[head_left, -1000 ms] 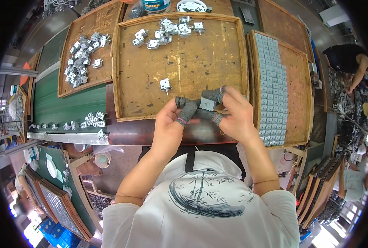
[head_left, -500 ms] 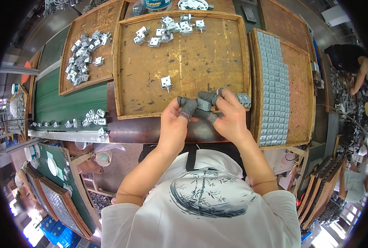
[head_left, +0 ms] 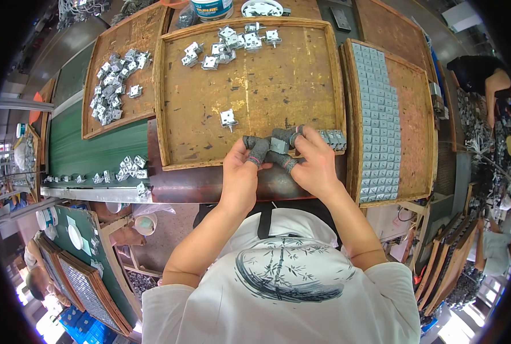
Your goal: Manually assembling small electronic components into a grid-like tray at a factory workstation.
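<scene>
Between my hands, over the near edge of the middle wooden tray, is a small grey box-shaped metal part. My right hand grips it with thumb and fingers closed. My left hand is also closed, its dark-wrapped fingertips pressed to the part's left side. Dark grey coverings hide the fingertips of both hands. A single silver part with a thin pin lies in the tray ahead of my left hand. Just right of my right hand stands a short row of similar grey parts.
Loose silver parts form a cluster at the tray's far side and a pile in the left tray. Neat rows of grey parts fill much of the right tray. More parts sit on the green belt. Co-workers are at both sides.
The view has shifted slightly, so the trays sit a little differently in the picture. My hands stay together around the same metal part, which appears slightly turned.
</scene>
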The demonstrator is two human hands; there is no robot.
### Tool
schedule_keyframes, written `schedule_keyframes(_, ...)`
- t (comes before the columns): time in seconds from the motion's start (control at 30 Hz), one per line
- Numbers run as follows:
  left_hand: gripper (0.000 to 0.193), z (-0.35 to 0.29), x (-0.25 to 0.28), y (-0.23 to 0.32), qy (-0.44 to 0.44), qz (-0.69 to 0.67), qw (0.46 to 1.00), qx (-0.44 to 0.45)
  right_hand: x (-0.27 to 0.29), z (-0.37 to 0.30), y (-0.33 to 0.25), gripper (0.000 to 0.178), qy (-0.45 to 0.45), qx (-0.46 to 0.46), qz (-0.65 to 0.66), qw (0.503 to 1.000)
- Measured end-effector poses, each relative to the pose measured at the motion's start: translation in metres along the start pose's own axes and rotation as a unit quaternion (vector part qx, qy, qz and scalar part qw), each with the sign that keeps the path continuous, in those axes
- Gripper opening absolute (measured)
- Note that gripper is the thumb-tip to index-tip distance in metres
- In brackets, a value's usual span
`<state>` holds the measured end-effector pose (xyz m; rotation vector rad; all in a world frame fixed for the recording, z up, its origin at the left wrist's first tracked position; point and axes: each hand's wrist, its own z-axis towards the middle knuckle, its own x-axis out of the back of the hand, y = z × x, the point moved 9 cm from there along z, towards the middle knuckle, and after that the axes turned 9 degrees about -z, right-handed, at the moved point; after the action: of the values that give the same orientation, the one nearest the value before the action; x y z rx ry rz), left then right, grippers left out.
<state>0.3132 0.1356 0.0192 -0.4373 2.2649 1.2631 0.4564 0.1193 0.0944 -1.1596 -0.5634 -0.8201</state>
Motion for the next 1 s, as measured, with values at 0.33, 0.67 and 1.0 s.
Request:
schedule_keyframes(0.33, 0.013, 0.001, -0.003, 0.000, 0.012, -0.004, 0.999, -0.043, -0.006, -0.001, 0.002, 0.039, -0.003, -0.004, -0.020, 1.000)
schedule_keyframes(0.67, 0.011, 0.004, -0.006, 0.005, -0.008, 0.074, 0.990, -0.123, -0.004, 0.001, -0.009, 0.037, 0.033, 0.047, -0.041, 0.998)
schedule_keyframes(1.0, 0.016, 0.008, 0.004, -0.010, -0.023, -0.070, 0.997, 0.021, 0.003, -0.006, -0.006, 0.034, 0.077, 0.112, -0.026, 0.990)
